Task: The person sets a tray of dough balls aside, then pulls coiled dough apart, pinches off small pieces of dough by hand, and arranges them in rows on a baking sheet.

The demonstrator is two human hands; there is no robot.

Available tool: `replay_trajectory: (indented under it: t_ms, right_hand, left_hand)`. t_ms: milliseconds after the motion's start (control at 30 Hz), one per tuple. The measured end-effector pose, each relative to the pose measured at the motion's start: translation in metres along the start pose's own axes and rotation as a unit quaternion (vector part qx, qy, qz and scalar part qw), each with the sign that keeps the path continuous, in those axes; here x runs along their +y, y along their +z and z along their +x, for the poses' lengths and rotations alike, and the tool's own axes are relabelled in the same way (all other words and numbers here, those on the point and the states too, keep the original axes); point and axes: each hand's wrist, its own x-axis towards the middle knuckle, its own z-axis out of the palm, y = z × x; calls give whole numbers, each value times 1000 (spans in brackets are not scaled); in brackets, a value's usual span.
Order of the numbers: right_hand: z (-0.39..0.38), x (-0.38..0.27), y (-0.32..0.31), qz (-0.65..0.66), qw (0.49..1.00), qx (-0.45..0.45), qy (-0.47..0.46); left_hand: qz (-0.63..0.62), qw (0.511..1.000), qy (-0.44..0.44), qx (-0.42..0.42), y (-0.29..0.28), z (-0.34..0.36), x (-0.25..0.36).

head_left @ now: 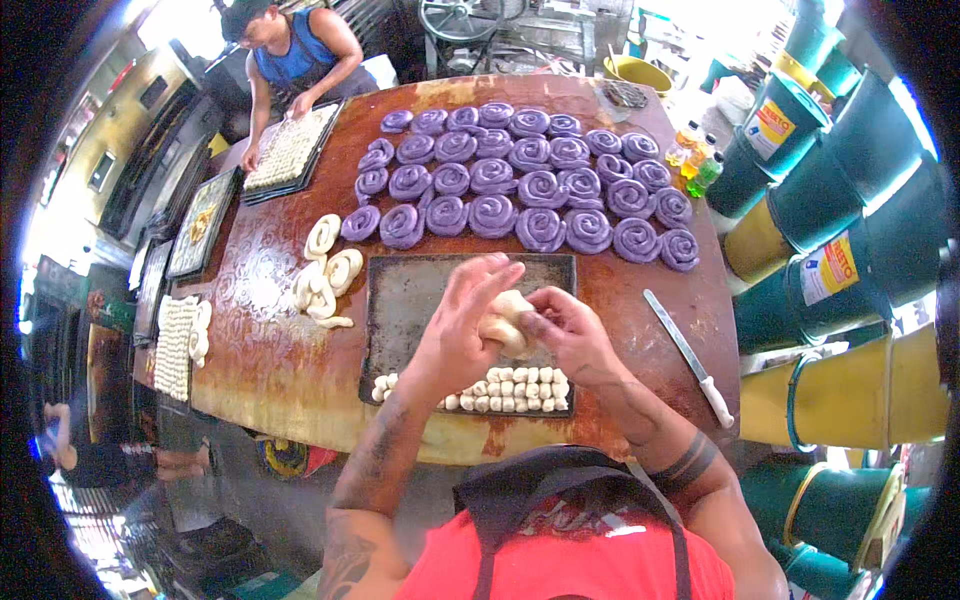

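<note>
Both my hands grip one pale piece of dough (pixel 508 318) above a dark baking tray (pixel 410 290). My left hand (pixel 465 325) wraps round its left side, fingers pointing up and away. From the right, my right hand (pixel 570 330) pinches the dough between thumb and fingers. Rows of small pale dough balls (pixel 515 390) line the near side of the tray, partly hidden behind my left forearm. Pale dough coils (pixel 318 285) lie on the table just left of the tray.
Many purple dough spirals (pixel 492 178) cover the far part of the wooden table (pixel 270 345). A long white-handled knife (pixel 690 355) lies at right, near coloured bottles (pixel 700 165) and stacked drums (pixel 800 220). Far left, another person (pixel 305 55) handles a filled tray (pixel 292 150).
</note>
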Motion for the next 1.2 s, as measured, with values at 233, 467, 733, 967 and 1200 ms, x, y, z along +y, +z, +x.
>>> replay_trajectory:
  t_ms: [233,467,733,967,1200]
  right_hand:
    - [-57,22,-49,185,977,99,-41]
    - [-93,38,-85,465,845,264,4]
    - [-156,89,-168,575,794,192,-36]
    - [-144,78,-177,575,746,337,-21]
    - [-153,96,-176,559,756,339,-36]
  left_hand:
    - [-304,912,-273,-45,77,-16,8]
    - [-301,915,-211,-168,103,-26,23]
    - [-281,866,-33,-411,104,0,33]
    - [-305,833,-36,-460,116,35,64]
    - [-360,813,-164,-427,126,26,65]
